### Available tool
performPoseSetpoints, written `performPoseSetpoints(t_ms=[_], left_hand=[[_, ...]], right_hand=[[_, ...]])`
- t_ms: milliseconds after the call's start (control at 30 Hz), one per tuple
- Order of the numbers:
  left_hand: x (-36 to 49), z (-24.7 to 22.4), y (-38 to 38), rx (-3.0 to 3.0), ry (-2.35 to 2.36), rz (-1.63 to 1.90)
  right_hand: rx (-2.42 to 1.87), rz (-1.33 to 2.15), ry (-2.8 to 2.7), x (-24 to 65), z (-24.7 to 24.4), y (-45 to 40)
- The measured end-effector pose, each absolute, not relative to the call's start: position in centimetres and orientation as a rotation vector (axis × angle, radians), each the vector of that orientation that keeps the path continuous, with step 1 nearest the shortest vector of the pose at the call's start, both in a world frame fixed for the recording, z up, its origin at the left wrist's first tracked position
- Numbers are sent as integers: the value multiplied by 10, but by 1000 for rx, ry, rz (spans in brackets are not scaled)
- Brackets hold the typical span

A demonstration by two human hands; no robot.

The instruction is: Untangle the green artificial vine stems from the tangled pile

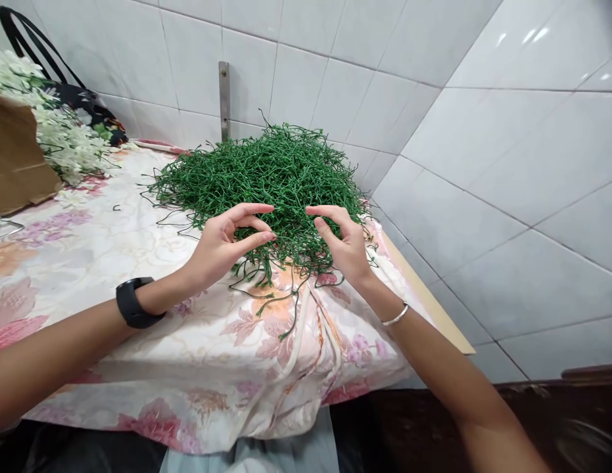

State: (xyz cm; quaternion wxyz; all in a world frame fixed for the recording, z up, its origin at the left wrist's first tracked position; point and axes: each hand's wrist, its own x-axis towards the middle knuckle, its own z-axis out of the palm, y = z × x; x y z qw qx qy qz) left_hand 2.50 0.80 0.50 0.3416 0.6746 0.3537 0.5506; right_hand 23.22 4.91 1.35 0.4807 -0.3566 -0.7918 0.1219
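Observation:
A large heap of thin green artificial flower stems (281, 171) lies tangled on the table, against the tiled wall. My left hand (231, 236) hovers at the front of the heap, thumb and index finger apart, with nothing visible between them. Facing it, my right hand (345, 243) also has its thumb and index finger parted, and I see nothing held in it. A gap separates the two index fingertips, with green stems behind them. Several loose stems trail from the heap over the cloth below my hands.
A floral tablecloth (152, 355) covers the table and bunches at the front edge. At left are white artificial flowers (69, 141), a brown cardboard box (20, 154) and a dark bag with black handles (89, 105). A metal bracket (224, 98) is fixed to the wall.

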Motion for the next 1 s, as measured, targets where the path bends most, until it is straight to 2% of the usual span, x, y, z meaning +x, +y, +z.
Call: performPoseSetpoints(t_ms=[233,433,733,1000], left_hand=[[27,1,5,1993,919,1372],[25,3,4,2104,912,1374],[16,7,12,2472,977,1499],[18,8,8,2414,1074,1490]], right_hand=[[-743,556,-2196,222,14,28],[-708,415,-2302,221,8,28],[-699,459,-2013,226,13,27],[-777,394,-1961,224,8,29]])
